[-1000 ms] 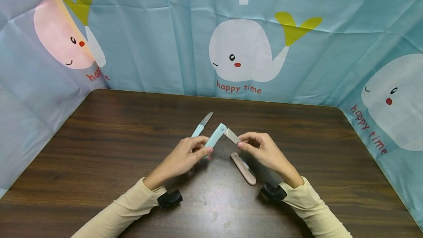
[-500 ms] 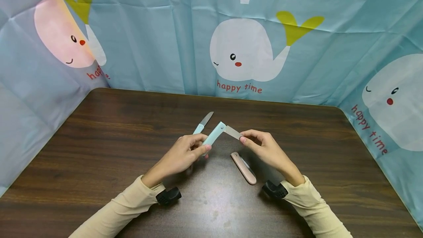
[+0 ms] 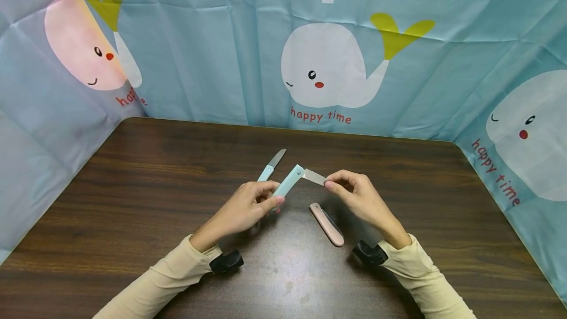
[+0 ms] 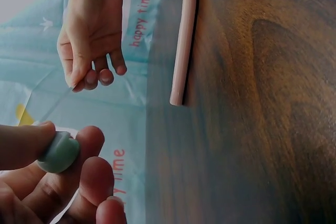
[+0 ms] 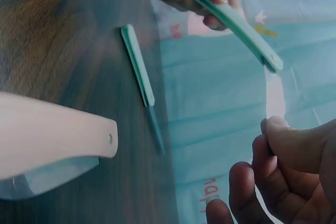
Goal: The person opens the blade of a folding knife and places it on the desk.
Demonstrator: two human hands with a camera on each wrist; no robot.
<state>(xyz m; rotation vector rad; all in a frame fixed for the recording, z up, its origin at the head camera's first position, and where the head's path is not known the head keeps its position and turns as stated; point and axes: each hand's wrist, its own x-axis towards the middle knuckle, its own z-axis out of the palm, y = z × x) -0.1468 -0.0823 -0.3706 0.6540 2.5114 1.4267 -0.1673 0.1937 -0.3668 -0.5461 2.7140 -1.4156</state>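
My left hand [image 3: 248, 207] grips the light green handle of a folding knife [image 3: 290, 181], thumb on one side and fingers on the other. The knife is partly unfolded, its blade [image 5: 274, 95] angled away from the handle. My right hand [image 3: 361, 201] pinches the blade near its tip between thumb and forefinger. Behind the left hand lies a second light green folding knife [image 5: 137, 64], blade out. A pink folding knife [image 3: 327, 224] lies between the hands, nearer the person, its blade folded along the handle.
Everything lies on a dark wood-grain table [image 3: 146, 171]. A light blue curtain printed with whales [image 3: 328, 68] rises along the table's far edge and sides. Each wrist carries a black camera, the left camera [image 3: 227, 262] and the right camera [image 3: 370, 253].
The right hand has moved slightly right and up with the blade tip, and the blade has swung further out from the handle. The left hand has hardly moved. Both table knives stayed put.
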